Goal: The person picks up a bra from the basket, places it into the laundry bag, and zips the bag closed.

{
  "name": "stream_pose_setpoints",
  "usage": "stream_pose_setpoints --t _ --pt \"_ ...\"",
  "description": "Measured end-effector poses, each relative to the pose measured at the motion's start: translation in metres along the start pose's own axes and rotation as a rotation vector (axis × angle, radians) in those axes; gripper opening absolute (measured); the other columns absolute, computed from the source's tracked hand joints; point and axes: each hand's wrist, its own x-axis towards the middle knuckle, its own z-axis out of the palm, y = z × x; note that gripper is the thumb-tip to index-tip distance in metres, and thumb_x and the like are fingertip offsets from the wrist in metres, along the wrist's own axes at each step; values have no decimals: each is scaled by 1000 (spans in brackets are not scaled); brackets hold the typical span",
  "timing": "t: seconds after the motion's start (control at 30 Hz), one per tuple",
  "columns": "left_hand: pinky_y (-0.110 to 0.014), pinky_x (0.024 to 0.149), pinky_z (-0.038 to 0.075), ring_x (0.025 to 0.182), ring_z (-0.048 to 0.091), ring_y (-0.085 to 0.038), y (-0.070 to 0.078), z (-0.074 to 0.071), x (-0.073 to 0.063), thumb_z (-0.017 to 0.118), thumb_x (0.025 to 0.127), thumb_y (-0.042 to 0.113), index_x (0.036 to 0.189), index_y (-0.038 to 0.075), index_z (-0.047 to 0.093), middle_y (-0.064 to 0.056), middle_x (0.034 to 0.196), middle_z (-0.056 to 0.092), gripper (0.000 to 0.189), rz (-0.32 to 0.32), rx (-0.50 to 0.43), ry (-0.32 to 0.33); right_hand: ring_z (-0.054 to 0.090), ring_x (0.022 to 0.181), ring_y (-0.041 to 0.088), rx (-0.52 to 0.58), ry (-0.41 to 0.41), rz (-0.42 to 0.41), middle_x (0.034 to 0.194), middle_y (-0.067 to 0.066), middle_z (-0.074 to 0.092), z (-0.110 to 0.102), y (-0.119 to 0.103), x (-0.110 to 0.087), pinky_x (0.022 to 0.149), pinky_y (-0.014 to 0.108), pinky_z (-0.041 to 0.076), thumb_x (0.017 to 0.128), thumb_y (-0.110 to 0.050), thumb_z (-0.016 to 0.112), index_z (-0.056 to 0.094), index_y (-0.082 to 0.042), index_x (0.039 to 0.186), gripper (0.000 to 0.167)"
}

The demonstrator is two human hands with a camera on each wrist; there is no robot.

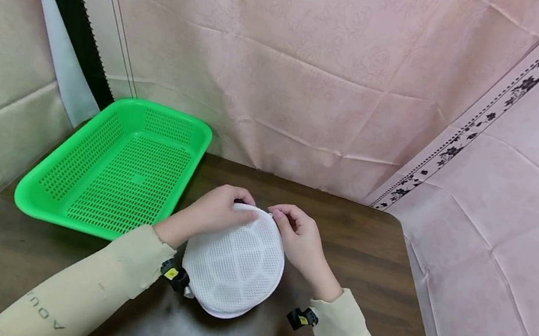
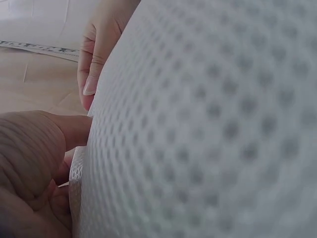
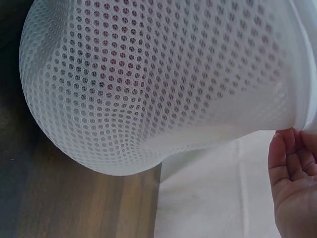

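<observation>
A round white mesh laundry bag stands over the table between both hands, its round face toward the head camera. My left hand grips the bag's upper left edge, the thumb lying on the mesh face. At the upper right rim my right hand pinches the edge between thumb and fingers; what exactly lies under the fingertips is too small to tell. In the left wrist view the mesh fills most of the picture. Through the mesh wall in the right wrist view, dark reddish patches show.
A green plastic basket with slotted walls stands left of the bag, close to the left forearm. The brown wooden table ends at a rounded right corner. Pale patterned cloth hangs behind and on both sides.
</observation>
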Motion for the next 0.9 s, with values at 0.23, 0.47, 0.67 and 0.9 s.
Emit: stream_pose_setpoints --t 0.23,0.47,0.67,0.9 --pt "-33 72 48 78 57 -16 1 1 -3 70 88 27 90 17 66 3 83 62 10 6 -30 -45 59 74 25 -13 -29 -13 93 13 68 0 -23 -5 63 25 49 95 -4 60 69 -1 104 13" --pt "-33 75 48 82 58 -14 1 4 -4 71 85 43 87 23 71 7 88 65 20 -10 -19 -33 59 77 21 -18 -34 -20 97 8 68 5 0 -1 65 25 48 96 -10 61 69 0 107 17" --pt "-32 73 47 79 57 -15 1 6 -4 73 86 31 86 20 71 6 85 62 11 33 2 -30 59 78 18 1 -51 9 96 0 68 7 15 -1 66 27 51 94 -21 65 71 -11 108 18" --pt "-32 72 48 78 57 -15 1 8 -5 73 86 27 85 19 70 5 84 61 9 43 -14 -23 61 80 16 -18 -78 5 97 -5 66 8 17 -2 69 30 52 92 -24 67 70 -19 107 16"
